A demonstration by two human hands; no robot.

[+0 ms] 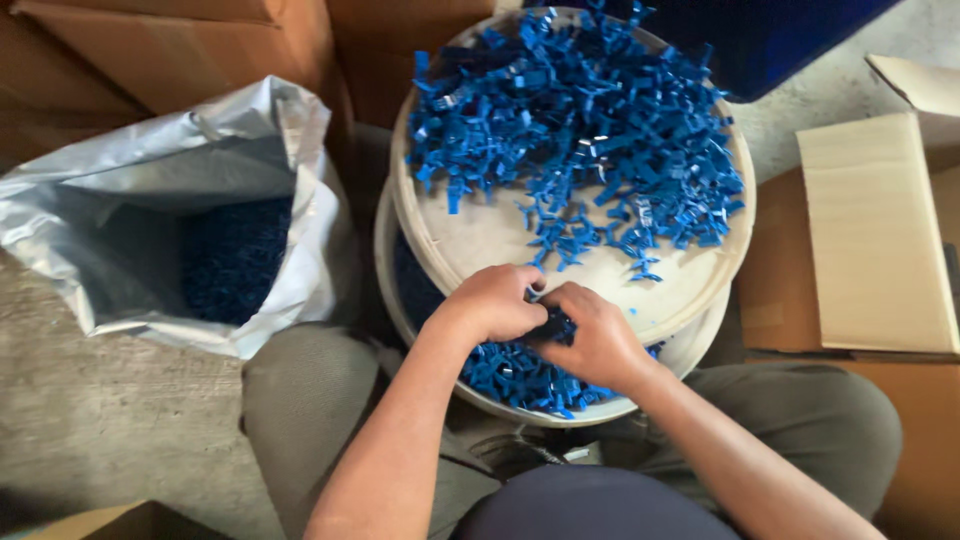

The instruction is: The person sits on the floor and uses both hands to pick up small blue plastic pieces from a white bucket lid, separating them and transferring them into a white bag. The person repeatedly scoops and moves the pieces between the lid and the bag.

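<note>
From my feed, the biggest package is the silvery plastic bag [170, 200] at left, mouth open, dark blue parts deep inside. A plain brown cardboard box [875, 235] sits at right, flap raised; more brown cartons [170, 45] crowd the top left. Centre, a round pale tray [690, 290] rests atop a white bucket [385, 260], heaped with small blue plastic clips [580, 110]. My left hand [495, 300] and right hand [595, 340] meet at the tray's near rim, fingers curled together around one blue clip [548, 322], mostly hidden between them. More clips lie in the bucket just beneath.
</note>
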